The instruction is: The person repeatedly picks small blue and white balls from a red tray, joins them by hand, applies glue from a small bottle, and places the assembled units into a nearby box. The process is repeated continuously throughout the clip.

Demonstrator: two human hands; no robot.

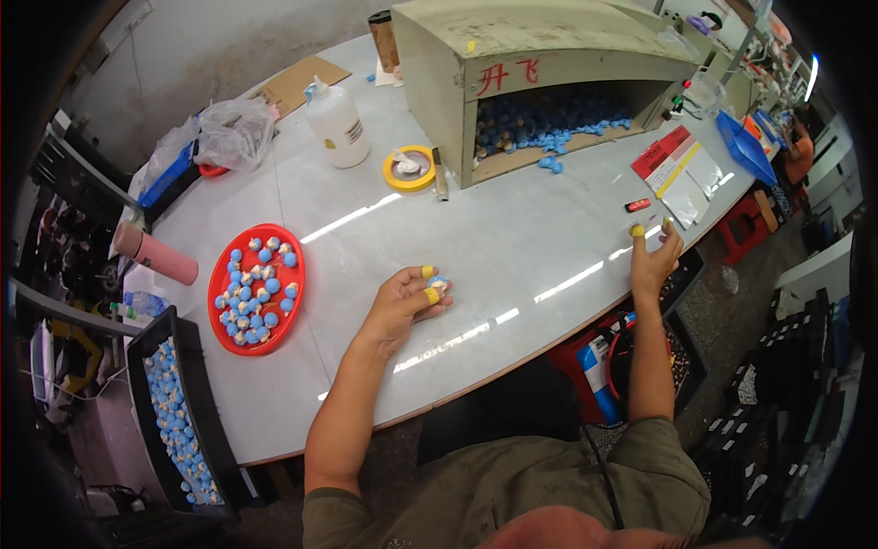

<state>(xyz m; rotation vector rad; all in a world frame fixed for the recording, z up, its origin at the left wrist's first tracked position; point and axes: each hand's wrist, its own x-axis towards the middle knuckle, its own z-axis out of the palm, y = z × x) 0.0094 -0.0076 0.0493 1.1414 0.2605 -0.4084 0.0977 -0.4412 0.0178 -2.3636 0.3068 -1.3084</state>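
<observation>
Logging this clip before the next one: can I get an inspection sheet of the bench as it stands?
Surface: pale glossy table, glare streaks.
Job's things: small blue piece in left hand; red tray of blue pieces; black bin of more; wooden box with blue pieces inside.
Clutter: white bottle, yellow tape roll, pink cylinder, plastic bags, papers.
Hands: left hand curled on the piece; right hand at table edge, yellow fingertip caps.
Cables: nothing seen.
Surroundings: shelves, crates, another person's orange sleeve.

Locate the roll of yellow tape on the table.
In the head view the roll of yellow tape lies flat on the white table, between the white plastic bottle and the open-fronted box.
</observation>
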